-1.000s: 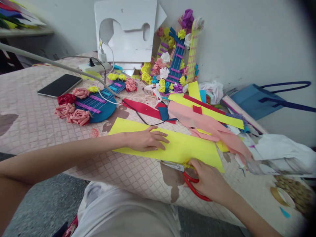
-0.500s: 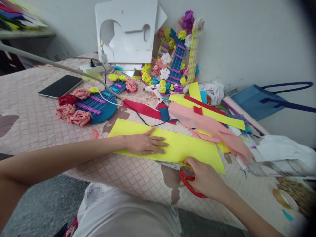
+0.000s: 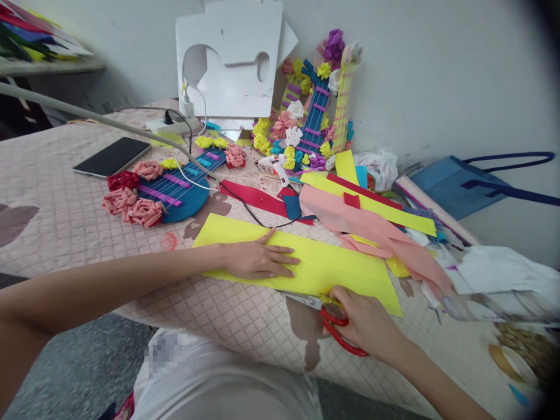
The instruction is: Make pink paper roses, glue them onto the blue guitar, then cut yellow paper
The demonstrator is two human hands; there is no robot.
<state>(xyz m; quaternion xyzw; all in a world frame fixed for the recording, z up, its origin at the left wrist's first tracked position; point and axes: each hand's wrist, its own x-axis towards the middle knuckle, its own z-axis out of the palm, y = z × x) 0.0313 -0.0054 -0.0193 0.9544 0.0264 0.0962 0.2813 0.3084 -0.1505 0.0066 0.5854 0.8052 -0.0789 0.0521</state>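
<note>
A wide strip of yellow paper (image 3: 336, 262) lies flat on the patterned tablecloth in front of me. My left hand (image 3: 258, 258) rests on it with fingers spread, palm down. My right hand (image 3: 363, 321) is closed round a pair of red-handled scissors (image 3: 341, 335) at the strip's near edge. The blades point left along that edge and are partly covered by the yellow paper. Some crumpled yellow material is caught around the scissors' upper handle, by my thumb.
Behind the strip lie a white glue gun (image 3: 277, 166), a red strip (image 3: 254, 198) and pink paper (image 3: 350, 216). A blue paper guitar with paper roses (image 3: 188, 195) and a dark tablet (image 3: 111, 156) are at left. A tape roll (image 3: 510, 363) sits at right.
The view has shifted slightly, moving the scene a little down and to the right. My hands, the scissors and the yellow paper keep nearly the same places.
</note>
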